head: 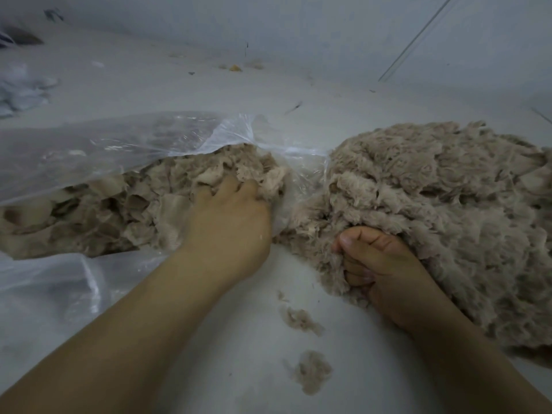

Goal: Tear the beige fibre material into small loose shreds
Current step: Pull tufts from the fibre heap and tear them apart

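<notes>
Currently, the beige fibre material lies in 2 masses on a white counter [254, 339]. Mass 1, unshredded fabric pieces [104, 210], sits inside a clear plastic bag [119, 144] at the left, with the bag mouth facing right. Mass 2, a fluffy shredded pile [448, 204], rests on the counter at the right, just beside the bag mouth.

The left hand [230, 216] reaches into the bag mouth. Its fingers [227, 186] are curled into the fabric pieces; this grip is closed on a clump of that material, with the fingertips buried in it.

The right hand [379, 264] sits at the near-left edge of the shredded pile. Its thumb [358, 239] and curled fingers clasp a tuft of fibre; this grip is narrow and holds shredded material.

2 small loose tufts [301, 319] lie on the counter between the forearms, apart from both masses.

Scattered small debris [236, 68] lies near the far wall. A crumpled pale item [21, 88] rests at the far left; its nature cannot be determined.
</notes>
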`<control>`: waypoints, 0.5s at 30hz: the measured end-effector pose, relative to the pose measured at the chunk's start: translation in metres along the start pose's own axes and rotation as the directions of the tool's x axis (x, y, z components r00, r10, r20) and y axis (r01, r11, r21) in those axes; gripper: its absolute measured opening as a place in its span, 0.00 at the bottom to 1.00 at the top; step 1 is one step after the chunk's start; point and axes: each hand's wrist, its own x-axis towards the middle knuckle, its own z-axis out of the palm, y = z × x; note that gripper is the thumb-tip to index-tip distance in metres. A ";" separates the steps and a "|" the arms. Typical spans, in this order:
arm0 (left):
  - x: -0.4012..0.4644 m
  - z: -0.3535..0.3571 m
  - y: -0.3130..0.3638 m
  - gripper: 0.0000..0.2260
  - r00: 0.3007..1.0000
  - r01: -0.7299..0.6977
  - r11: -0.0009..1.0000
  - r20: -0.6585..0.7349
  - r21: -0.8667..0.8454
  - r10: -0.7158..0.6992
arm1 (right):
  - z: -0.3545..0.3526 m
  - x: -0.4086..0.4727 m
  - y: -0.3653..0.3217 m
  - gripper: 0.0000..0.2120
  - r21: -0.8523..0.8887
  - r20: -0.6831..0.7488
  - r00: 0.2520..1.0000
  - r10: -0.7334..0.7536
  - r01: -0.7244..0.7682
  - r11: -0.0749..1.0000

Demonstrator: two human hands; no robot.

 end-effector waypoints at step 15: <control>0.016 0.032 -0.022 0.17 0.997 0.077 0.993 0.000 0.093 -0.077 | 0.000 -0.001 0.000 0.09 -0.017 -0.032 0.999 0.013 -0.014 1.000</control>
